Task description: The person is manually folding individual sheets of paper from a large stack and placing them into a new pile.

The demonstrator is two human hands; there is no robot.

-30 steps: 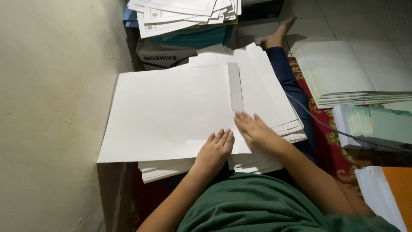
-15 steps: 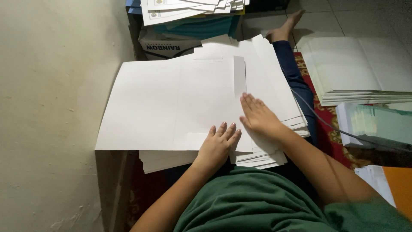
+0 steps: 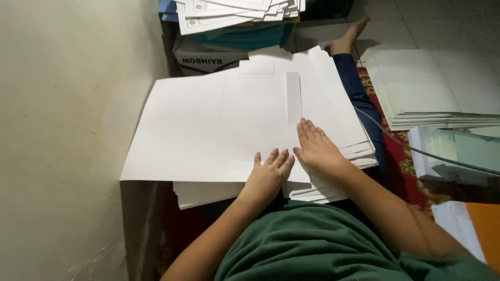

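A person sits on a tiled floor (image 3: 416, 31) beside a cream wall (image 3: 62, 130), with a paper stack (image 3: 333, 119) across the lap and more paper piles (image 3: 432, 88) around. Both the left hand (image 3: 268, 174) and right hand (image 3: 315, 148) lie flat, fingers spread, gripping nothing, pressing a large white sheet (image 3: 208, 130) atop the stack.

Your right hand (image 3: 315, 148) has slid up the white sheet (image 3: 219, 125); your left hand (image 3: 268, 174) has advanced slightly.
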